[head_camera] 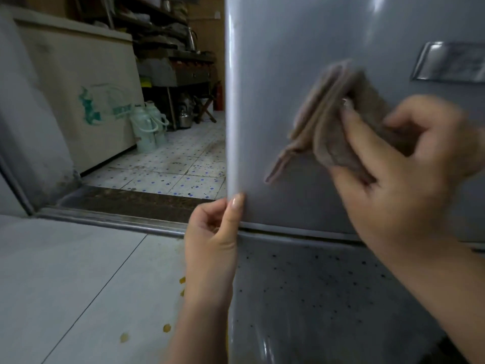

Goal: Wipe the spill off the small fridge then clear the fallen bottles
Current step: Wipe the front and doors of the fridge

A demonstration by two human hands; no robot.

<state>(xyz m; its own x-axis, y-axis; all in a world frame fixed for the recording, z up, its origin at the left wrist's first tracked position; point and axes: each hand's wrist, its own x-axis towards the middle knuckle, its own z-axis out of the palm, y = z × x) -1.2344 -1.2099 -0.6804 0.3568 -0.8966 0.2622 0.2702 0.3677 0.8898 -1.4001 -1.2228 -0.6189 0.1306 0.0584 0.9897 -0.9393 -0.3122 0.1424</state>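
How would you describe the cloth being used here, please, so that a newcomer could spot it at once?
Start at the tall grey fridge door filling the right of the view. Against its upper panel, the right hand pinches a folded brownish-grey cloth, below and left of the shiny rectangular label. It is the only soft, layered thing on the smooth door; the left hand holds only the door's edge.

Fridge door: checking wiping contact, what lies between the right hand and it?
Head view: a folded brown cloth, gripped by the right hand, against the fridge door.
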